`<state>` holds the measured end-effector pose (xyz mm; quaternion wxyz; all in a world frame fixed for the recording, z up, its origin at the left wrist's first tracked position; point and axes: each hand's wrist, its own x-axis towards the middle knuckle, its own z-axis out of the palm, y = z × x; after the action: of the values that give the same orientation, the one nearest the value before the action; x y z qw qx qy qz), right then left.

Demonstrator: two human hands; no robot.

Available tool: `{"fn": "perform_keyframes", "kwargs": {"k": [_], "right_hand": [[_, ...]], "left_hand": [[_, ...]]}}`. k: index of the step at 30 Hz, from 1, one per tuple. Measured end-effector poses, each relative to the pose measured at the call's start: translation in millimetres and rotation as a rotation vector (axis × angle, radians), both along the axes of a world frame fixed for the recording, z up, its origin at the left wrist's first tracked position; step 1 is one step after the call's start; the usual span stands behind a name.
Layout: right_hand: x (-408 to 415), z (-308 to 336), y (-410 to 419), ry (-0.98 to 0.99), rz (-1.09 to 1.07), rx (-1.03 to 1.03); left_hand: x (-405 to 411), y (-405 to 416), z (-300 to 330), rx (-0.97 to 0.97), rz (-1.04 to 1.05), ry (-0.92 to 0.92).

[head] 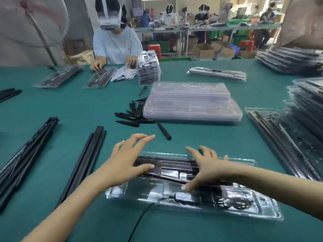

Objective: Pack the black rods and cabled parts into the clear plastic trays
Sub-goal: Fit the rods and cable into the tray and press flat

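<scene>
A clear plastic tray [265,205] lies on the green table right in front of me, with black rods and a cabled part [187,197] set in its recesses. My left hand [128,158] hovers over the tray's left end with fingers spread, thumb touching the parts. My right hand [205,167] presses flat on the rods in the tray's middle, fingers straight. Loose black rods [87,159] lie to the left, and a bigger bundle [26,158] lies further left. A stack of empty clear trays [190,102] sits in the middle of the table.
Short black pointed pieces [134,113] lie scattered beside the empty stack. Filled trays [286,142] pile up at the right edge and at the back right [216,73]. A person [115,41] works across the table beside a tall tray stack [148,67].
</scene>
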<state>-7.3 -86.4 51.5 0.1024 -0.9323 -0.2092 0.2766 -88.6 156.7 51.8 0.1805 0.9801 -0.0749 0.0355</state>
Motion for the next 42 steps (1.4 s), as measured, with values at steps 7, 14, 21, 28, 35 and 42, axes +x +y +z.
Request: {"fn": "perform_keyframes", "kwargs": {"k": [7, 14, 21, 28, 35, 42], "right_hand": [[-0.6, 33.3, 96.7, -0.089, 0.251, 0.235], [-21.3, 17.1, 173.8, -0.077, 0.412, -0.015], [-18.4, 17.8, 184.9, -0.081, 0.46, -0.048], [-19.1, 19.9, 190.0, -0.086, 0.433, -0.038], [-20.6, 18.9, 195.3, -0.094, 0.43, -0.084], [-20.0, 10.3, 202.5, -0.11, 0.403, -0.077]], "left_hand": [[-39.8, 66.3, -4.3, -0.407, 0.501, 0.13], [-51.6, 63.4, -18.6, -0.492, 0.435, 0.383], [-49.8, 55.1, -24.2, -0.536, 0.478, 0.398], [-54.2, 61.7, -29.2, -0.698, 0.434, 0.408], [-50.2, 64.9, -24.4, -0.671, 0.414, 0.444], [-33.8, 73.5, -17.1, -0.606, 0.366, 0.552]]}}
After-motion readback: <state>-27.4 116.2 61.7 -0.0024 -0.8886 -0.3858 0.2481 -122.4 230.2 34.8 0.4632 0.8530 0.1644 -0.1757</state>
